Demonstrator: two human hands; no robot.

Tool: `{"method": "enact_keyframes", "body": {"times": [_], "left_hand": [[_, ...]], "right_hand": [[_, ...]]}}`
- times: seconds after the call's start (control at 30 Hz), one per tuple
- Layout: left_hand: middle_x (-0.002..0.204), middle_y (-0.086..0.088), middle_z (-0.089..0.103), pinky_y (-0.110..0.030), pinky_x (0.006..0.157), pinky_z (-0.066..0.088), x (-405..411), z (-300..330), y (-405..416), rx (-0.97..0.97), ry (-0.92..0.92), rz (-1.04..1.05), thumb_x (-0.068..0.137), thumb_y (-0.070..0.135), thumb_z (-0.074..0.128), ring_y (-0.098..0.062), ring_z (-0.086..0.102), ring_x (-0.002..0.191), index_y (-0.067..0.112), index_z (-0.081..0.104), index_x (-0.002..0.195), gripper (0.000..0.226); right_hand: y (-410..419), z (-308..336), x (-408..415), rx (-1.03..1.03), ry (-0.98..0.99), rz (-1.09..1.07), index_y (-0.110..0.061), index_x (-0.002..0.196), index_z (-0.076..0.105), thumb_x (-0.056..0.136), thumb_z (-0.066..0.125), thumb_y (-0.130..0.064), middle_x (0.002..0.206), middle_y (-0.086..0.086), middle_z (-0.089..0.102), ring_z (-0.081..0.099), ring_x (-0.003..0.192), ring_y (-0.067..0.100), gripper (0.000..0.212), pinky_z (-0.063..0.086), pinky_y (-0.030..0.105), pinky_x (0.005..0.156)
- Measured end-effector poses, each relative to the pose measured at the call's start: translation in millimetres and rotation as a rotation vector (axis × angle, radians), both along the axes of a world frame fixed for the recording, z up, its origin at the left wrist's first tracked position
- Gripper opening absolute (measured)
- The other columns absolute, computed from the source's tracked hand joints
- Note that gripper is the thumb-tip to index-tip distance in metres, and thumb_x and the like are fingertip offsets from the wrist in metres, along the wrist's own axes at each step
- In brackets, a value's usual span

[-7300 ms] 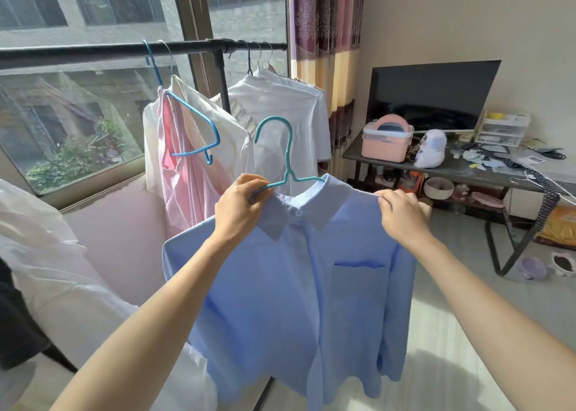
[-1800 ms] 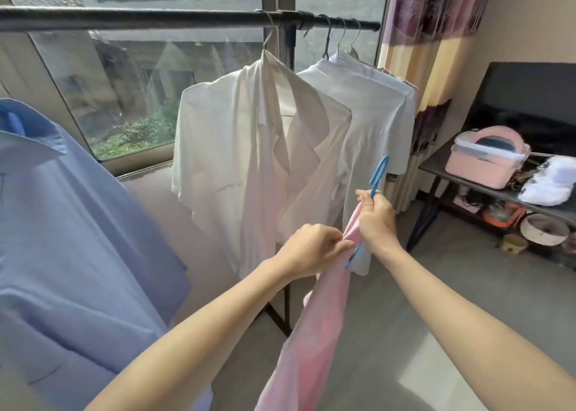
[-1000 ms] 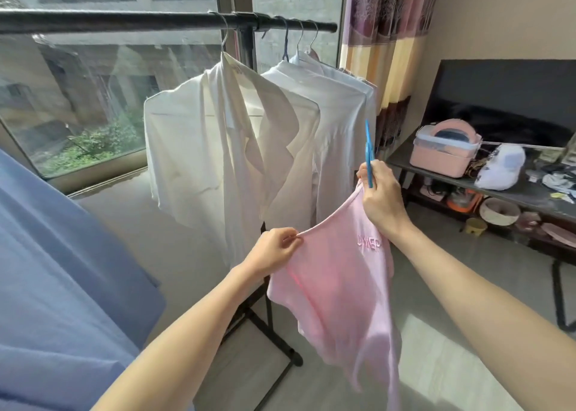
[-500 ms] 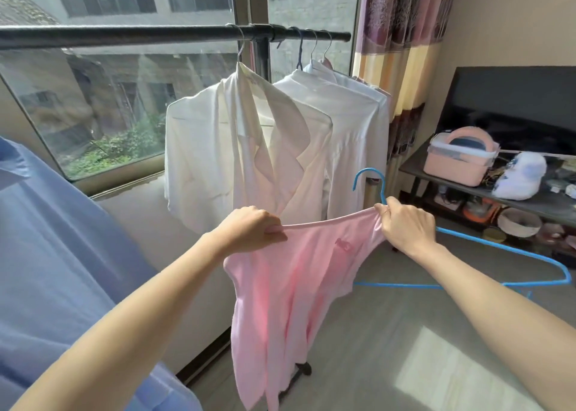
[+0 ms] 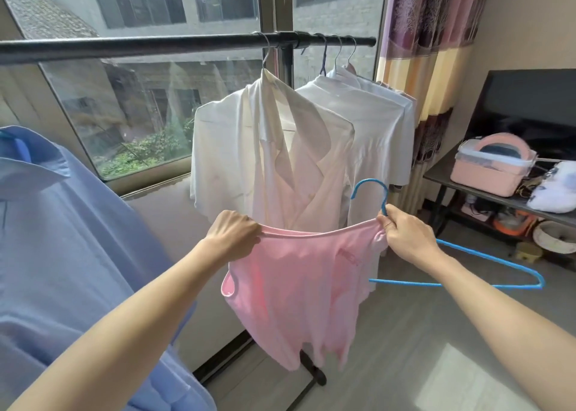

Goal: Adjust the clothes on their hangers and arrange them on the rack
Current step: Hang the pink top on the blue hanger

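step: getting pink top (image 5: 299, 289) back on blue hanger (image 5: 467, 261). top not on hanger yet, looks like. neck hole pulled wide betw both hands, held up in front of rack.
left hand (image 5: 232, 237): fingers curled tight, grips left side of neck edge.
right hand (image 5: 405, 237): fingers curled, pinches right side of neck edge + stem of hanger together. hook pokes up above hand, wire arm sticks out to the right, out in the air.
pink top: hangs down from both hands, just in front of white jacket (image 5: 280, 164), off the floor.
next move: prob. slide hanger arm in thru neck hole, one shoulder then the other. needs left hand to hold hole open so wire won't snag. then hook on rail (image 5: 140, 47) in the gap betw blue shirt (image 5: 62, 239) and white jacket.
watch out: soft stretchy cloth, could slip off thin wire if not even.
rack: black rail runs left to right by window (image 5: 140, 124). white jacket on silver hook near the post, more white shirts (image 5: 380, 130) bunched at right end. blue shirt close at left; its hook can't be seen.
floor (image 5: 405, 332): grey, sun patch low right.
room: striped curtain (image 5: 427, 67) right of window. dark table (image 5: 467, 189) w/ pink box (image 5: 486, 177), white fluffy thing (image 5: 554, 192), black tv (image 5: 530, 105) behind. bowls + bits on shelf under.
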State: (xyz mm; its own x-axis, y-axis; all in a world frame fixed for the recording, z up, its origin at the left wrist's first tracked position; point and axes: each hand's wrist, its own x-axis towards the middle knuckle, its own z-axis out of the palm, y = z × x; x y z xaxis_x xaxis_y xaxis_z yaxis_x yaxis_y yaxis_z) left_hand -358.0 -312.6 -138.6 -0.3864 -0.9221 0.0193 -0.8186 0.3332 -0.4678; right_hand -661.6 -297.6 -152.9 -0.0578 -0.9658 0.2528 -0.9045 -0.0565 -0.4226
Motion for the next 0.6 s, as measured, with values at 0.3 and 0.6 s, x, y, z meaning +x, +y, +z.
{"method": "enact_keyframes", "body": {"times": [0.3, 0.6], "left_hand": [[0.113, -0.002, 0.054, -0.029, 0.044, 0.016, 1.3, -7.6, 3.3, 0.011, -0.089, 0.081, 0.09, 0.007, 0.044, -0.025, 0.062, 0.091, 0.015, 0.064, 0.097, 0.023], [0.113, -0.002, 0.054, -0.03, 0.05, 0.022, 2.4, -10.0, 6.2, -0.015, 0.011, 0.066, 0.091, 0.017, 0.045, -0.025, 0.061, 0.093, 0.018, 0.063, 0.098, 0.02]], "right_hand": [[3.7, -6.0, 16.4, 0.027, 0.475, 0.24, -0.02, 0.098, 0.05, 0.096, 0.035, -0.03, 0.105, -0.003, 0.064, 0.055, 0.106, 0.021, 0.018, 0.032, 0.033, 0.08], [-5.0, -19.6, 22.2, -0.002, -0.576, 0.031, -0.012, 0.084, 0.052, 0.097, 0.042, -0.019, 0.08, 0.006, 0.056, 0.053, 0.084, 0.025, 0.018, 0.04, 0.033, 0.08]]}}
